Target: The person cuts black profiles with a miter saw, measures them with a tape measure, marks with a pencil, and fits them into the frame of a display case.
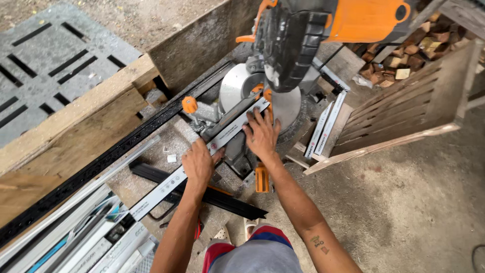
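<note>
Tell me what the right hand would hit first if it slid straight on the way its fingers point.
The right hand lies flat on the long white strip, fingers pointing up the picture toward the saw. Going on, it would likely meet the black blade guard hanging just beyond, though depth is unclear.

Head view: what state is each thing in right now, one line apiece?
Saw head: raised, clear of the strip.
White strip: lying flat across the saw table.
Left hand: pressing flat on the strip.
Right hand: pressing flat on the strip near the blade.
Wooden crate: tipped on its side.
</note>
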